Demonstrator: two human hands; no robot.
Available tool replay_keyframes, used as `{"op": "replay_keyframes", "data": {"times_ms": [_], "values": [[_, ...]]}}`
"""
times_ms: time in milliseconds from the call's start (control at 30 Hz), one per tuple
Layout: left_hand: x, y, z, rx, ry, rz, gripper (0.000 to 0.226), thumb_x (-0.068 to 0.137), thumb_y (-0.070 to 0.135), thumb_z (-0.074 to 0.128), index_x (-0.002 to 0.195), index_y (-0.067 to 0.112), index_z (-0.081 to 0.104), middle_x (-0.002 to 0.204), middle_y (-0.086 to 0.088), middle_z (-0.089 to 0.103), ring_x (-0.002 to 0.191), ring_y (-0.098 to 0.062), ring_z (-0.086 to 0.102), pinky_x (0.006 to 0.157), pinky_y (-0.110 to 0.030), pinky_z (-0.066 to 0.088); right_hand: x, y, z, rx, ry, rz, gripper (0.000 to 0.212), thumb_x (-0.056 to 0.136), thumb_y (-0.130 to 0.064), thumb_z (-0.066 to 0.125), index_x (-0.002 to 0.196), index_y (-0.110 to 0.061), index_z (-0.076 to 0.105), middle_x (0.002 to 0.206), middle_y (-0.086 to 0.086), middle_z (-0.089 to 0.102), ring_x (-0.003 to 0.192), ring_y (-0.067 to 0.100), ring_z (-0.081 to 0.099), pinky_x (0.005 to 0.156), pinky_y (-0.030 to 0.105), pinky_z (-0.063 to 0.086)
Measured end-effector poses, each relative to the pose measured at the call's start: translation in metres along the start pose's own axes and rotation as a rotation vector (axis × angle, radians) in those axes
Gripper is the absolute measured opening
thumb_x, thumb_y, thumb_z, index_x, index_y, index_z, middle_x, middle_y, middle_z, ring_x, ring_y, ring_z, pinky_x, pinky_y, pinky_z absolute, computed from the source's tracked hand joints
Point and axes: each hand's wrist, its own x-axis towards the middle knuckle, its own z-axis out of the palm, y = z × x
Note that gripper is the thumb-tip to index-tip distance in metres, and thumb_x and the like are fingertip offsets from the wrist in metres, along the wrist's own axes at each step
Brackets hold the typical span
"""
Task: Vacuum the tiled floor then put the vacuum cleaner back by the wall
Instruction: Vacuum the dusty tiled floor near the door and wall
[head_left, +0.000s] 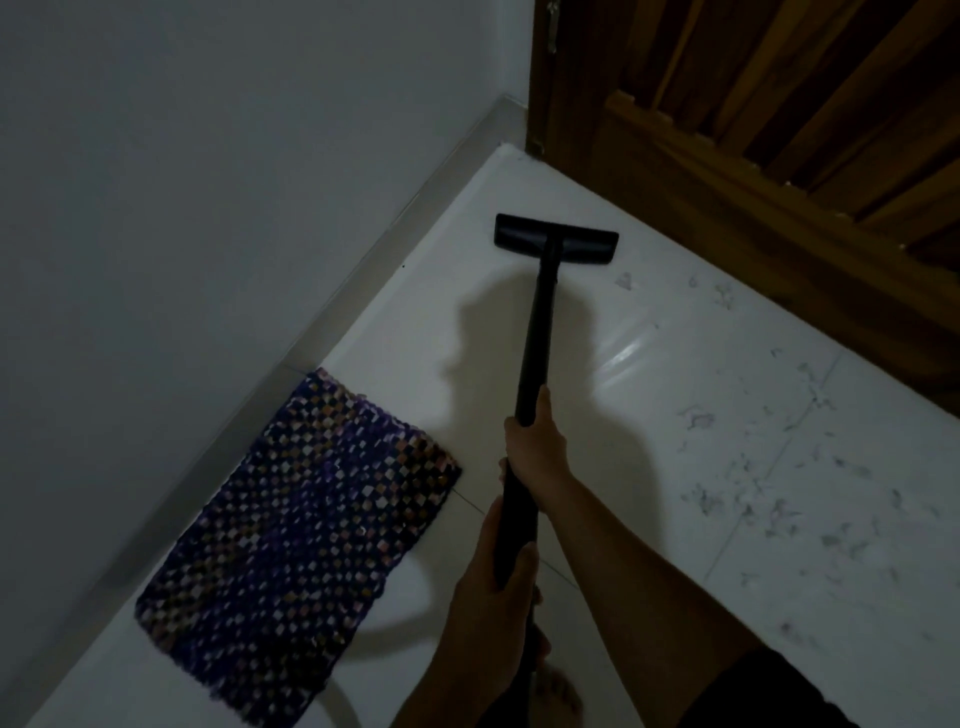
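Observation:
A black vacuum wand (537, 332) runs from my hands out to its flat black floor nozzle (556, 240), which rests on the white tiled floor (649, 364) near the room's corner. My right hand (535, 441) grips the wand higher along the tube. Lower down, my left hand (498, 566) holds the same tube close to my body. Grey dust and lint (769, 467) lie scattered over the tiles to the right of the wand. The vacuum's body is out of view.
A purple patterned mat (301, 545) lies against the white wall (208, 182) and its skirting on the left. A brown wooden door (779, 130) closes the far right side. A grey hose (348, 706) curves along the floor at the bottom. My bare foot (558, 696) shows below my hands.

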Motion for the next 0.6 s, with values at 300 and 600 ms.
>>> {"op": "replay_keyframes", "data": {"times_ms": [300,600], "values": [[-0.049,0.006,-0.010,0.085,-0.071,0.012,0.053,0.099,0.022,0.043,0.145,0.037,0.021,0.088,-0.005,0.062,0.047,-0.007,0.052,0.049,-0.020,0.046,-0.051,0.003,-0.008,0.084,0.053,0.008,0.067,0.099,-0.024,0.042,0.152,-0.041,0.004,0.095,0.012,0.060,0.052,0.017,0.052,0.050,0.028,0.049],[-0.088,-0.016,-0.016,0.270,-0.116,-0.008,0.056,0.099,0.024,0.044,0.148,0.034,0.020,0.135,-0.019,0.054,0.109,-0.033,0.062,0.084,-0.036,0.052,-0.095,0.038,-0.012,0.152,0.101,0.075,0.068,0.098,-0.022,0.041,0.152,-0.040,0.004,0.084,0.009,0.057,0.053,0.019,0.052,0.051,0.029,0.048]]}}
